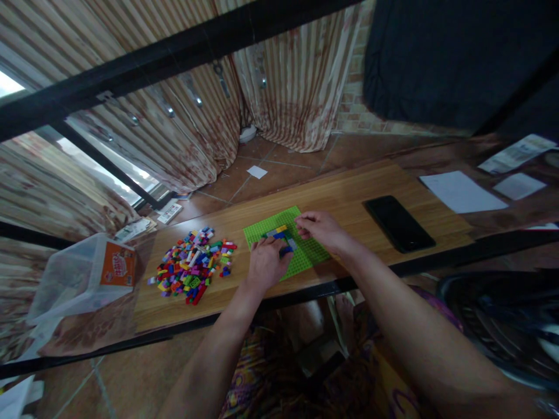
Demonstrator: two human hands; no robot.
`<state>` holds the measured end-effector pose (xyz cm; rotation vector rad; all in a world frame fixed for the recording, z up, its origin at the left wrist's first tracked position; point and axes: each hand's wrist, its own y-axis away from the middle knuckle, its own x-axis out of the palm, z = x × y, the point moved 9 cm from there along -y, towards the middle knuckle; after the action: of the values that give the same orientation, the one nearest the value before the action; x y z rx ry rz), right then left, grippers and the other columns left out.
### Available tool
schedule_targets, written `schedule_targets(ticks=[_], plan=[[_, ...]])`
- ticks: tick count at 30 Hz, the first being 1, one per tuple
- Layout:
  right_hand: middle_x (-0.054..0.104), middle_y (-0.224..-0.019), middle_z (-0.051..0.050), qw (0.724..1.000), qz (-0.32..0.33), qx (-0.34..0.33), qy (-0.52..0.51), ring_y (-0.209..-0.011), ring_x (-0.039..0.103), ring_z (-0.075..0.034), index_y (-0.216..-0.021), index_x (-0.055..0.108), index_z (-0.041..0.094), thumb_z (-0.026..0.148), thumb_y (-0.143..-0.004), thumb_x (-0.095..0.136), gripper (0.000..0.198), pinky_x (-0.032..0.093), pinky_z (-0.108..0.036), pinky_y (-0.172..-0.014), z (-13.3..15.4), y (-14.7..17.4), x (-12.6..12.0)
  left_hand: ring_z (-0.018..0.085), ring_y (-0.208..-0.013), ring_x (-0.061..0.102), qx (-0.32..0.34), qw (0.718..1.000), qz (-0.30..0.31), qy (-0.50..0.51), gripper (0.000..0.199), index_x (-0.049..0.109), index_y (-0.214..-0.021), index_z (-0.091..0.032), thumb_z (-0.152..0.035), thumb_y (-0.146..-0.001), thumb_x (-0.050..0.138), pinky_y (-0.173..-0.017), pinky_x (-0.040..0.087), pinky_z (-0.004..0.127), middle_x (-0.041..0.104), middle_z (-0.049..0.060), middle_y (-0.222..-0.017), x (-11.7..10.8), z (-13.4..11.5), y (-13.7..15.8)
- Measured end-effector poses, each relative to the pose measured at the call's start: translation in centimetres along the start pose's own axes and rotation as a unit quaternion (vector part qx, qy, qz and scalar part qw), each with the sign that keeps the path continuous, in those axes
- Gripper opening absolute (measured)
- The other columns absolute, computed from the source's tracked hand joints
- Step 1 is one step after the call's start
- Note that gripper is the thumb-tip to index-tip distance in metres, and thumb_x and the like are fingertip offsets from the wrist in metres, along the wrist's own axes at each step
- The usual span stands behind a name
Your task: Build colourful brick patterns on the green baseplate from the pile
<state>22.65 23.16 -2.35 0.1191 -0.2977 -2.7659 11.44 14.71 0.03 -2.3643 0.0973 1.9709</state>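
A green studded baseplate lies on the wooden board, with a small build of toy bricks in blue, yellow and grey on it. My left hand rests over the near left side of this build, fingers curled down and thumb beside a blue brick. It covers part of the bricks. Above the plate's right side is my right hand, its thumb and fingertips pinched together. Whatever sits in that pinch is too small to make out.
Left of the plate is a pile of mixed toy bricks. A black phone and white paper lie to the right. At far left stands a clear plastic box with an orange label. The wooden board supports the plate.
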Motion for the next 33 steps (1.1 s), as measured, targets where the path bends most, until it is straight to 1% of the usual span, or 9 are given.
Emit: schedule_targets(ticks=[2, 6, 12, 19, 23, 27, 30, 32, 33], plan=[[0.063, -0.066, 0.0, 1.0, 0.003, 0.001, 0.004, -0.056, 0.057, -0.008, -0.072, 0.061, 0.017, 0.018, -0.085, 0.054, 0.015, 0.046, -0.017, -0.054, 0.0, 0.0, 0.1, 0.023, -0.102, 0.056, 0.0, 1.0, 0.004, -0.006, 0.02, 0.066, -0.099, -0.025, -0.036, -0.084, 0.059, -0.091, 0.039, 0.037, 0.066, 0.004, -0.106, 0.2, 0.0, 0.0], [0.063, -0.065, 0.0, 1.0, 0.001, 0.001, 0.012, -0.057, 0.057, -0.008, -0.073, 0.062, 0.017, 0.018, -0.085, 0.053, 0.015, 0.046, -0.017, -0.053, 0.0, 0.0, 0.0, 0.022, -0.102, 0.056, -0.009, 1.0, 0.004, -0.017, 0.017, 0.066, -0.098, -0.025, -0.031, -0.086, 0.056, -0.092, 0.038, 0.037, 0.067, 0.004, -0.105, 0.5, 0.2, -0.1], [0.062, -0.063, 0.0, 1.0, 0.003, -0.001, 0.019, -0.056, 0.057, -0.009, -0.072, 0.062, 0.017, 0.018, -0.085, 0.054, 0.015, 0.046, -0.019, -0.055, 0.0, 0.1, 0.0, 0.023, -0.098, 0.057, -0.009, 0.999, 0.017, -0.043, 0.014, 0.069, -0.089, -0.025, -0.03, -0.084, 0.057, -0.09, 0.038, 0.038, 0.068, 0.004, -0.096, 0.6, 0.1, -0.7], [0.062, -0.063, 0.0, 1.0, -0.003, -0.003, 0.019, -0.057, 0.057, -0.009, -0.073, 0.063, 0.017, 0.019, -0.084, 0.054, 0.014, 0.047, -0.019, -0.055, 0.1, 0.2, -0.2, 0.023, -0.096, 0.059, 0.009, 0.999, 0.008, -0.052, 0.013, 0.068, -0.085, -0.023, -0.027, -0.083, 0.056, -0.089, 0.04, 0.037, 0.068, 0.005, -0.092, 0.3, -0.3, -0.9], [0.062, -0.062, 0.0, 1.0, -0.006, -0.003, 0.016, -0.056, 0.057, -0.009, -0.073, 0.063, 0.017, 0.019, -0.083, 0.054, 0.013, 0.047, -0.019, -0.055, 0.0, 0.3, -0.2, 0.024, -0.093, 0.061, 0.022, 0.998, 0.017, -0.053, 0.011, 0.068, -0.081, -0.021, -0.024, -0.081, 0.057, -0.088, 0.041, 0.038, 0.068, 0.007, -0.092, 0.3, -0.6, -1.0], [0.063, -0.063, 0.0, 1.0, -0.003, -0.01, 0.024, -0.057, 0.058, -0.009, -0.074, 0.063, 0.017, 0.019, -0.084, 0.054, 0.014, 0.047, -0.019, -0.056, -0.2, 0.2, -0.1, 0.022, -0.093, 0.062, 0.033, 0.998, 0.024, -0.047, 0.012, 0.067, -0.083, -0.019, -0.02, -0.082, 0.056, -0.092, 0.04, 0.039, 0.068, 0.007, -0.094, 0.4, -0.8, -1.2], [0.063, -0.063, -0.001, 0.998, 0.004, -0.01, 0.065, -0.057, 0.058, -0.009, -0.081, 0.066, 0.016, 0.019, -0.084, 0.052, 0.014, 0.047, -0.02, -0.057, -0.5, 0.1, -0.2, 0.022, -0.096, 0.062, 0.039, 0.998, 0.024, -0.041, 0.013, 0.067, -0.088, -0.019, -0.019, -0.083, 0.055, -0.094, 0.04, 0.04, 0.068, 0.007, -0.097, 0.7, -0.8, -1.2], [0.063, -0.061, 0.0, 0.99, 0.015, -0.018, 0.14, -0.054, 0.058, -0.01, -0.086, 0.068, 0.015, 0.021, -0.083, 0.055, 0.015, 0.046, -0.021, -0.056, -0.5, 0.2, -0.2, 0.023, -0.097, 0.061, 0.045, 0.998, 0.024, -0.032, 0.014, 0.067, -0.092, -0.02, -0.019, -0.084, 0.055, -0.094, 0.04, 0.04, 0.067, 0.007, -0.099, 0.8, -0.7, -1.2], [0.063, -0.06, 0.0, 0.981, 0.026, -0.029, 0.189, -0.055, 0.058, -0.011, -0.088, 0.069, 0.016, 0.022, -0.082, 0.057, 0.015, 0.046, -0.022, -0.057, -0.4, 0.2, 0.0, 0.022, -0.097, 0.061, 0.049, 0.998, 0.023, -0.026, 0.015, 0.066, -0.093, -0.02, -0.019, -0.084, 0.054, -0.094, 0.04, 0.04, 0.067, 0.006, -0.099, 0.8, -0.8, -1.2]])
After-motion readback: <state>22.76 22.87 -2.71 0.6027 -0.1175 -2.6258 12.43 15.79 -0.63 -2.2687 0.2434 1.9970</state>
